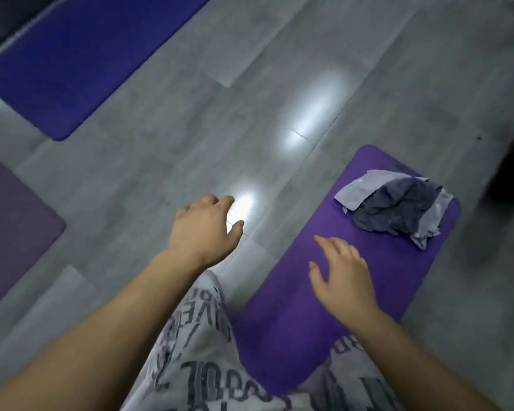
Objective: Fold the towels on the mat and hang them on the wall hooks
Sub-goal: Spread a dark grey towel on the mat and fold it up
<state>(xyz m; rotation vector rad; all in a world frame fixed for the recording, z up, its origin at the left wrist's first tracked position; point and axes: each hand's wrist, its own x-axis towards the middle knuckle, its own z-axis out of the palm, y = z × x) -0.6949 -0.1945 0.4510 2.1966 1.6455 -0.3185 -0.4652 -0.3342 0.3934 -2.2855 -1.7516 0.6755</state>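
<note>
Single head-worn view, tilted, looking steeply down past both forearms at grey floor (190, 114) nearby

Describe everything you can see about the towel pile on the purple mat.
The towel pile is a crumpled, unfolded heap of soft cloth: dark grey-blue fabric bunched over pale lilac-grey pieces. It lies at the far end of the purple mat, touching only the mat. The right hand is nearby but apart from it.

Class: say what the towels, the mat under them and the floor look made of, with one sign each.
Towels: soft cloth; crumpled folds. Mat: probably foam or rubber, matte; rounded corners. Floor: likely vinyl or laminate planks, semi-glossy; seams, lamp glare.
</note>
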